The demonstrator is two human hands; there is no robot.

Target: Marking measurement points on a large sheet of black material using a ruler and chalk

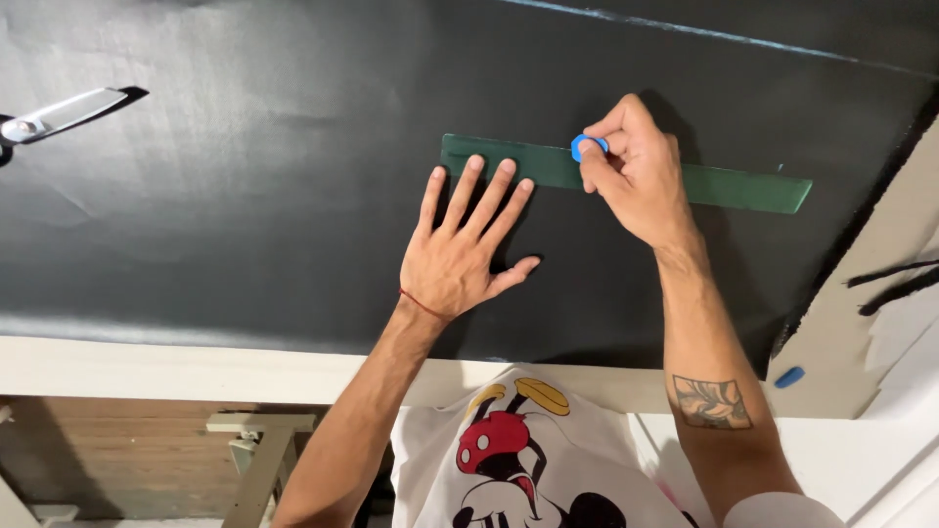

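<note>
A long green ruler (743, 186) lies flat on a sheet of black fabric (245, 215) that covers the table. My left hand (465, 249) is spread flat, its fingertips pressing on the ruler's left part. My right hand (636, 171) pinches a small blue piece of chalk (587, 147) against the ruler's upper edge, just right of the left fingertips.
Scissors (59, 115) with silver blades rest on the fabric at the far left. A pale chalk line (704, 34) crosses the fabric's top right. Another blue chalk (788, 376) lies on the white table edge (196, 372) at right, near white paper pieces (905, 332).
</note>
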